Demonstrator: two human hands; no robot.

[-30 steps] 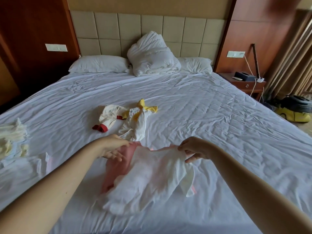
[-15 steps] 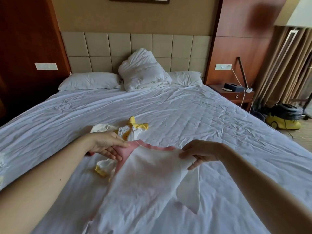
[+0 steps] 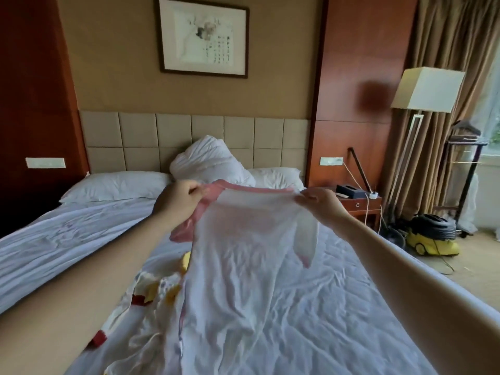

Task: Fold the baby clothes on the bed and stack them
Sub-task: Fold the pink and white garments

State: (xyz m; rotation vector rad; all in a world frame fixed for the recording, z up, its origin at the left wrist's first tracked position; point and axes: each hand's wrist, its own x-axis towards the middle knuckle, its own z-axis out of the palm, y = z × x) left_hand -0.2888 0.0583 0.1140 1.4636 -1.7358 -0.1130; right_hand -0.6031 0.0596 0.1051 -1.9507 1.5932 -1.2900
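A white baby garment with pink trim (image 3: 243,266) hangs stretched out in the air over the bed (image 3: 67,244). My left hand (image 3: 178,201) pinches its left shoulder, where a pink sleeve bunches. At the other shoulder my right hand (image 3: 322,204) pinches the fabric, and a white sleeve with a pink cuff dangles below it. The garment's lower part trails down towards me. Under my left arm lie crumpled white clothes with yellow and red trim (image 3: 157,293), partly hidden by the arm and the hanging garment.
White pillows (image 3: 113,185) and a bunched duvet (image 3: 211,163) lie at the padded headboard. A wooden nightstand (image 3: 362,207) stands right of the bed, with a floor lamp (image 3: 424,90), a valet stand and a yellow vacuum cleaner (image 3: 433,236) beyond it.
Both hands have lifted the white and pink garment off the bed and spread it wide at the shoulders. My view has tilted upward, showing the wall picture and the lamp.
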